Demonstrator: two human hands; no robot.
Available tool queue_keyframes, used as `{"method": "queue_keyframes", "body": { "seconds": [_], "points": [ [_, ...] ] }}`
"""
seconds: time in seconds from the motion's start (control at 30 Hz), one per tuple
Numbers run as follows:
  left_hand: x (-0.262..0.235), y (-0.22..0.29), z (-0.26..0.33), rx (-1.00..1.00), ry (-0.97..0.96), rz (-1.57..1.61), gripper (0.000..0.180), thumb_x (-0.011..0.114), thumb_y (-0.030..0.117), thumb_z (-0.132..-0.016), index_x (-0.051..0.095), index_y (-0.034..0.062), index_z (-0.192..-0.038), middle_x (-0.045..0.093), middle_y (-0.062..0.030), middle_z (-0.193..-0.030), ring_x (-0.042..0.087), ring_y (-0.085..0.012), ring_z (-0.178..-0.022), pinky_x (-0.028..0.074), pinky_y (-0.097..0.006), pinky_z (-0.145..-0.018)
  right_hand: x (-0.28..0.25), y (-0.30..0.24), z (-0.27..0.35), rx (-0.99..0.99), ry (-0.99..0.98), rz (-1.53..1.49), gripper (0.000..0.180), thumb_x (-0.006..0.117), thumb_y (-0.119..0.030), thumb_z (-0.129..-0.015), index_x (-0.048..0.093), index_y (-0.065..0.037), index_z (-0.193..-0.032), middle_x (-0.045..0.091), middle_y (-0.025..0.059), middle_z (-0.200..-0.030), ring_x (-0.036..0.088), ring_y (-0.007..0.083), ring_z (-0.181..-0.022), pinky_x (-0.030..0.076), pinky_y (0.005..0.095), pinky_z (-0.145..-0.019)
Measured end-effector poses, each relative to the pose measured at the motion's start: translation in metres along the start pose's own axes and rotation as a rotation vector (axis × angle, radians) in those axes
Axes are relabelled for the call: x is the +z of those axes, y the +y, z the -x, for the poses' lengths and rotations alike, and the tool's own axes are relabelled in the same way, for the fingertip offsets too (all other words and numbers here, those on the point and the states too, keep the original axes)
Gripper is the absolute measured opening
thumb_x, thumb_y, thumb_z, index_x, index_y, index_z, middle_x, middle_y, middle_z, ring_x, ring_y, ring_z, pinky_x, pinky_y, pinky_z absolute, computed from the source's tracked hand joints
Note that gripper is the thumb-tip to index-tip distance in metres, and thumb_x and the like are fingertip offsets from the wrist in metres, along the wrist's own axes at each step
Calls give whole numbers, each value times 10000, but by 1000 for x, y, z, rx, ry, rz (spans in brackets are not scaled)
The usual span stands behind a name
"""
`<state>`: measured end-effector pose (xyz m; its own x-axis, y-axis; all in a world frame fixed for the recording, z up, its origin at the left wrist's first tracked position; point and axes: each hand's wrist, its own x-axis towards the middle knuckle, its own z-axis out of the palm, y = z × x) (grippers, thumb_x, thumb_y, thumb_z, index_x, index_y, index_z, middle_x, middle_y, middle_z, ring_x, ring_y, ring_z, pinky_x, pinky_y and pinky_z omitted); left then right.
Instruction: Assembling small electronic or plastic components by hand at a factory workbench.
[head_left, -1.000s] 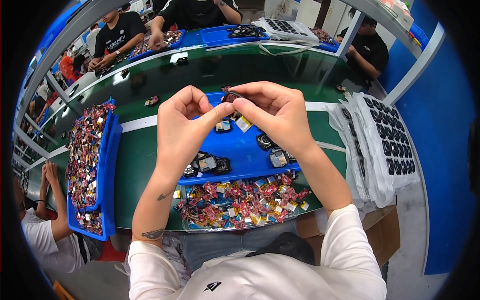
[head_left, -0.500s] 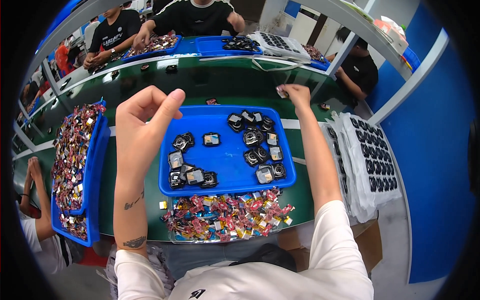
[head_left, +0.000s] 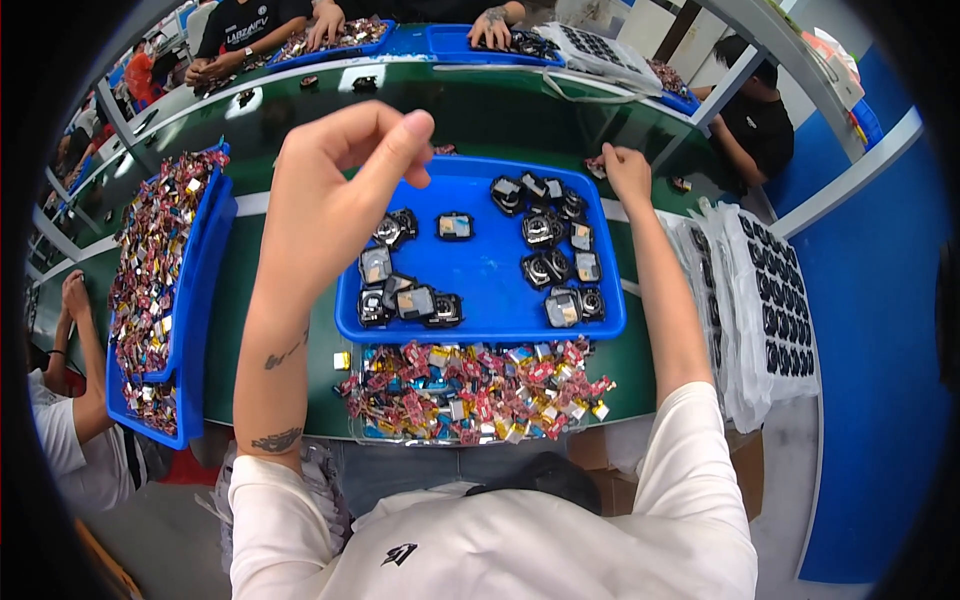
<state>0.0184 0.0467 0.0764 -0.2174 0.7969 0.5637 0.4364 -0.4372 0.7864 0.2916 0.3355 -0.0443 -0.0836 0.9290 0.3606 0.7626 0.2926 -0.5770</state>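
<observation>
My left hand [head_left: 345, 190] is raised over the left rim of a blue tray [head_left: 480, 325], fingers curled and thumb close against them. Whatever may lie inside that curl is hidden. Past the tray's far right corner, my right hand [head_left: 628, 178] pinches a small reddish circuit board piece [head_left: 597, 167] at its fingertips, low over the green surface. In the tray lie several black square watch-like casings [head_left: 543, 229], grouped at the left and right sides, with a single casing [head_left: 455, 227] apart between them. Nearer me, a clear shallow container holds a heap of small red circuit boards [head_left: 480, 395].
Blue bins [head_left: 190, 300] full of similar boards stand at the left. Stacked white trays of black parts [head_left: 770, 290] lie at the right, near a grey metal post [head_left: 850, 175]. Across the green surface [head_left: 420, 95], co-workers' hands [head_left: 492, 28] are at other blue trays.
The whole view has shifted, the scene sitting higher and further right. My right hand has come slightly nearer the tray with the circuit board piece. A co-worker's hand has lowered to the far tray.
</observation>
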Motion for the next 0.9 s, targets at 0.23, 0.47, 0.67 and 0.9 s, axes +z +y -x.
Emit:
{"method": "queue_keyframes", "body": {
  "seconds": [0.23, 0.47, 0.67, 0.9],
  "points": [
    [3, -2, 4, 44, -58, -24, 186, 610, 182, -880, 650, 11, -941, 626, -27, -625, 577, -40, -593, 404, -200, -525, -52, -131, 155, -602, -745, -371, 196, 706, -214, -772, 678, -40, -858, 634, 54, -755, 591, 123, -667, 476, 279, -609],
    [12, 1, 8, 90, -107, 29, 159, 623, 147, -860, 655, 8, -930, 630, -42, -642, 615, -75, -609, 456, -226, -515, -39, -179, 220, -1005, -629, -60, 181, 691, -147, -738, 676, -70, -901, 586, 53, -921, 581, 210, -848, 475, 349, -648],
    [9, 9, 11, 78, -180, -48, 167, 634, 162, -866, 648, 6, -924, 647, -33, -731, 618, -77, -665, 449, -201, -617, -10, -183, 216, -1359, -550, -81, 131, 684, -111, -698, 649, -96, -823, 561, 61, -1062, 541, 221, -964, 462, 363, -702],
    [5, 10, 9, 117, -282, -128, 133, 653, 108, -826, 644, -19, -863, 640, -39, -709, 601, -93, -681, 459, -233, -630, -45, -183, 187, -890, -644, -657, 83, 715, -99, -743, 691, -60, -812, 674, 44, -805, 630, 194, -738, 493, 322, -674]
  ]
}}
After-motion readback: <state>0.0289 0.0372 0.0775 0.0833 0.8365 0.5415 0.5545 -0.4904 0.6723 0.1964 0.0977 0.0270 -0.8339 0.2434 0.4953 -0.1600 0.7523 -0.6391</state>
